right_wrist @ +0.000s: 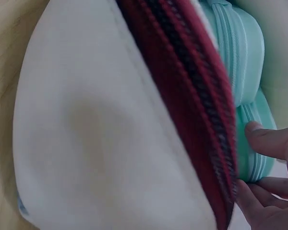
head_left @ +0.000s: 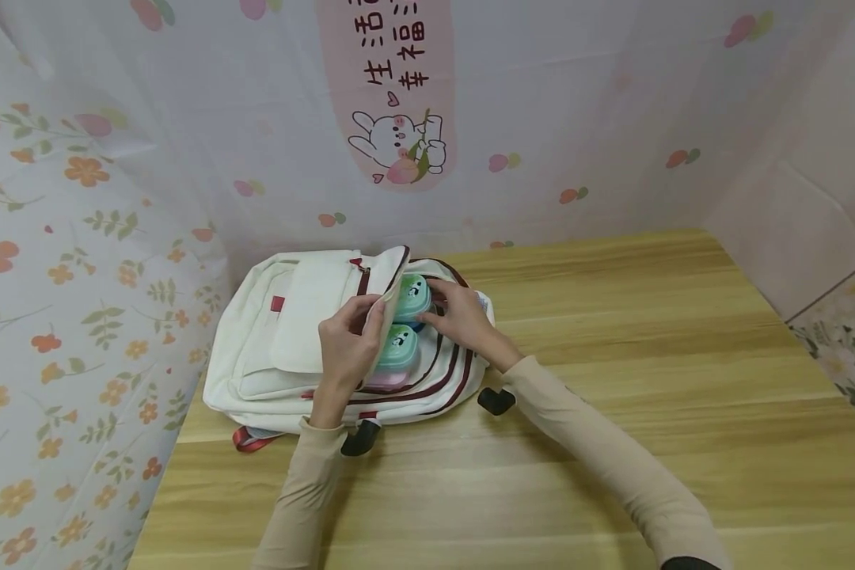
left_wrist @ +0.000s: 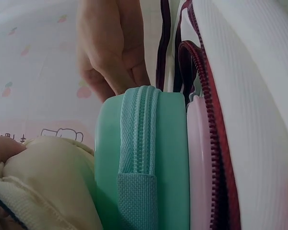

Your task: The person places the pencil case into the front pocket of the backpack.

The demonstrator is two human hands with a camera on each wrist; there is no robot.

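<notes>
A white backpack (head_left: 249,332) with dark red zips lies on the table, its pocket opened. Two small mint-green zip cases with cartoon pictures sit inside: a far case (head_left: 412,299) and a near case (head_left: 397,351). My left hand (head_left: 349,340) pinches the edge of the pocket's front panel (head_left: 390,273) and holds it up and away. With thumb and fingers, my right hand (head_left: 466,317) grips the far case at its right side; the right wrist view shows the thumb on that case (right_wrist: 266,112). A pink item (left_wrist: 199,158) lies behind the near case, partly hidden.
The backpack rests on a wood-grain table (head_left: 648,356), toward its left and back. A red strap loop (head_left: 252,439) pokes out at the near left. Behind the table hangs a printed cloth (head_left: 577,119), and a flowered one (head_left: 78,317) hangs at the left.
</notes>
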